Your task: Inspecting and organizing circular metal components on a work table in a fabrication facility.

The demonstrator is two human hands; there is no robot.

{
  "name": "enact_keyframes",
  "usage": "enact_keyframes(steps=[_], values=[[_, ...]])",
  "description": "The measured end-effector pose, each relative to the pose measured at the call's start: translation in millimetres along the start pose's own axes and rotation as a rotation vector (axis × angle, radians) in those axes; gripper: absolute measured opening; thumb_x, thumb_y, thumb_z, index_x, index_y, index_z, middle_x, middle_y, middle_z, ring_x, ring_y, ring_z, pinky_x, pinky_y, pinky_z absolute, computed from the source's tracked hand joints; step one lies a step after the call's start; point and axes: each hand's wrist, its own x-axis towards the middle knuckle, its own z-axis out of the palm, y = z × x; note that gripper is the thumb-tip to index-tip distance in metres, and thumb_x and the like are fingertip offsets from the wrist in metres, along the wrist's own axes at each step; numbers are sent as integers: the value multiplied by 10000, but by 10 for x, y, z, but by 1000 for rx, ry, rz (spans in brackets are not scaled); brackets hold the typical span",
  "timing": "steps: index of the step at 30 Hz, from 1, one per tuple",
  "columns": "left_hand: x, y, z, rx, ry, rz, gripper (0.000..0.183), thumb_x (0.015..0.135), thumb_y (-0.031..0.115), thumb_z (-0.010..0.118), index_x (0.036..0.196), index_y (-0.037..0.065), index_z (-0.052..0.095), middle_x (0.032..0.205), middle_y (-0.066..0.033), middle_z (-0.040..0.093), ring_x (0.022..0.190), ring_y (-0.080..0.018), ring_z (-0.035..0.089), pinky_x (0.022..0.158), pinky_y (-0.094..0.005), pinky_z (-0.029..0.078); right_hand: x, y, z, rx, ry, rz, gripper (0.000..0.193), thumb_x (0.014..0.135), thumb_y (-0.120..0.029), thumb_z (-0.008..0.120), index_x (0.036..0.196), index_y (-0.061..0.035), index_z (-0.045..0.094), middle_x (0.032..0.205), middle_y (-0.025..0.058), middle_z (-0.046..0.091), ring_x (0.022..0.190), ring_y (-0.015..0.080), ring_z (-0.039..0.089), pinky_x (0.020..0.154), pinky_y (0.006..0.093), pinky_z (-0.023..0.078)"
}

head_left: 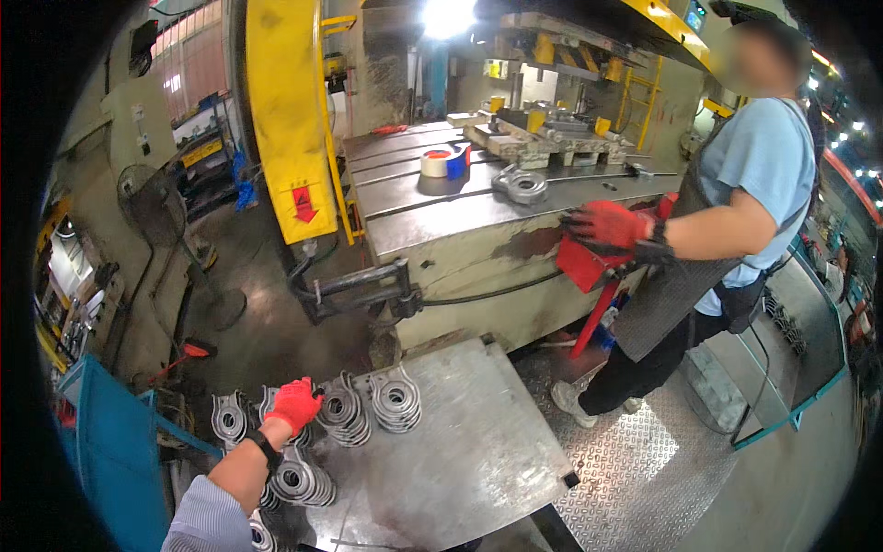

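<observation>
My left hand [296, 405], in a red work glove with a dark band at the wrist, reaches over the near metal table [451, 451]. Its fingers are curled in, and what lies under them is hidden. Stacks of grey stamped metal parts with round holes stand around it. One stack [342, 412] is just right of the hand, another [397, 401] farther right. A further stack [230, 419] stands to the left, and one more [303, 483] lies nearer, by my forearm. My right hand is out of view.
A co-worker [754, 166] in red gloves stands right of the press bed [441, 216], one hand by a red box [589, 262]. On the bed lie a metal part [521, 185], tape rolls [443, 164] and a die [543, 138]. A yellow press column [290, 120] rises behind the table.
</observation>
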Motion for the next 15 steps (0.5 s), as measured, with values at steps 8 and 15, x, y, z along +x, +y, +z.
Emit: enact_keyframes(steps=[8, 15], values=[[371, 1459, -1105, -330, 294, 397, 561, 790, 398, 657, 1179, 10, 544, 1068, -204, 604, 972, -362, 585, 832, -432, 475, -85, 322, -372, 395, -12, 507, 344, 929, -62, 462, 1262, -83, 547, 1071, 214, 590, 929, 313, 583, 800, 360, 469], [1414, 2910, -1513, -608, 437, 518, 466, 800, 344, 673, 1150, 54, 574, 1022, -185, 621, 944, -316, 603, 819, -395, 476, -220, 787, -753, 206, 101, 586, 220, 922, -114, 494, 1049, -11, 641, 917, 206, 615, 833, 277, 576, 731, 370, 454]])
